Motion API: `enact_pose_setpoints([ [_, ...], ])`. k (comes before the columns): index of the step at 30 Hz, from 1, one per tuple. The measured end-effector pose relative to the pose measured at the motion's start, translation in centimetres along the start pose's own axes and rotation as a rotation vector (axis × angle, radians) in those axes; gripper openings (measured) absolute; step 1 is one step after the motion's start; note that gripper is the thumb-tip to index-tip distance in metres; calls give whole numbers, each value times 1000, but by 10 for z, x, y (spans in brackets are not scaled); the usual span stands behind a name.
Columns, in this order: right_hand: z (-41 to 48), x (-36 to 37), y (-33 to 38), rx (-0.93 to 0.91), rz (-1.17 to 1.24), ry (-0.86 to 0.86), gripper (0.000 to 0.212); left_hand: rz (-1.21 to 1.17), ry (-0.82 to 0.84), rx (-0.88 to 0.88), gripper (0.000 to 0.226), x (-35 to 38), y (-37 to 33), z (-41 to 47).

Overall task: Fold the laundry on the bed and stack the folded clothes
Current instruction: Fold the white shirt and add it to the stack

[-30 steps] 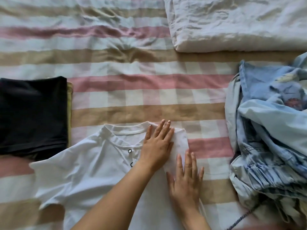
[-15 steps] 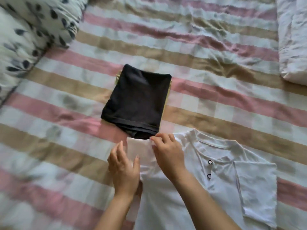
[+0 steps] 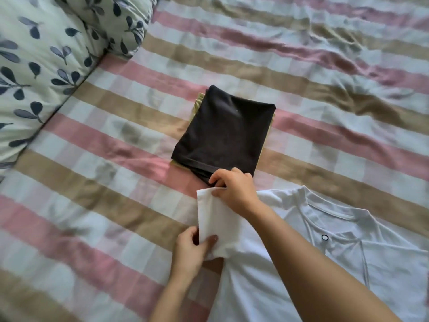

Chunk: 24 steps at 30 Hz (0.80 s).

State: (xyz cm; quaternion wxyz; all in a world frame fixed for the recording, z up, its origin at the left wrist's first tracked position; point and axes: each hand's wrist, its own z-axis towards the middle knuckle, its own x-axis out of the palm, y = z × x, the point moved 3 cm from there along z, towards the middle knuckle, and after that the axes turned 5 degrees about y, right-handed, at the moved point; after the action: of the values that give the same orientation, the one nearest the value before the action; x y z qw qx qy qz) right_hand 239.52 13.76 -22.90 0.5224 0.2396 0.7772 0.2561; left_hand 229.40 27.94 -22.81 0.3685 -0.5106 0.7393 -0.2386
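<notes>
A white t-shirt [image 3: 313,263] with a buttoned neck lies flat on the striped bed at the lower right, its right side folded in. Both hands hold its left sleeve [image 3: 216,221]. My left hand [image 3: 191,249] pinches the sleeve's near edge between thumb and fingers. My right hand [image 3: 233,189] pinches the sleeve's far corner. Just beyond that hand sits a stack of folded clothes: a black garment [image 3: 225,133] on top of a yellow-green one [image 3: 197,105] that shows only at its edges.
The pink, tan and white striped bedsheet [image 3: 116,147] covers the bed. A leaf-patterned pillow or duvet [image 3: 51,49] rises at the upper left.
My view swung left from the shirt's right side, where both hands pressed flat. Both hands have taken the left sleeve; my left hand now pinches its near edge and the sleeve is pulled straighter.
</notes>
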Motion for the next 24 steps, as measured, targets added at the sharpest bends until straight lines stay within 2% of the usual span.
enact_pose_setpoints([
  [4, 0, -6, 3, -26, 22, 45, 23, 207, -128, 75, 19, -10, 4, 0],
  [7, -12, -27, 1, -45, 176, 83, 16, 234, -197, 224, 18, -6, -7, -17],
  [9, -31, -49, -5, -86, 248, 46, 17, 320, -255, 423, 20, -1, -18, -32],
  [12, -73, -80, -23, -127, 342, 3, 30, 644, -325, 870, 10, 18, -30, -54],
  [15, -106, -90, -53, -71, 305, -4, 40, 806, -223, 1144, 6, 42, -33, -64],
  [17, -117, -85, -74, -1, 254, -17, 42, 879, -76, 1194, 17, 59, -31, -63],
  [19, -123, -76, -89, 74, 180, -65, 40, 889, 33, 1166, 24, 71, -32, -56],
  [22, -140, -62, -98, 72, 28, -390, 42, 990, 78, 1071, 31, 88, -41, -34],
  [24, -154, -42, -94, 53, -102, -489, 31, 1134, 127, 1007, 44, 100, -48, -18],
])
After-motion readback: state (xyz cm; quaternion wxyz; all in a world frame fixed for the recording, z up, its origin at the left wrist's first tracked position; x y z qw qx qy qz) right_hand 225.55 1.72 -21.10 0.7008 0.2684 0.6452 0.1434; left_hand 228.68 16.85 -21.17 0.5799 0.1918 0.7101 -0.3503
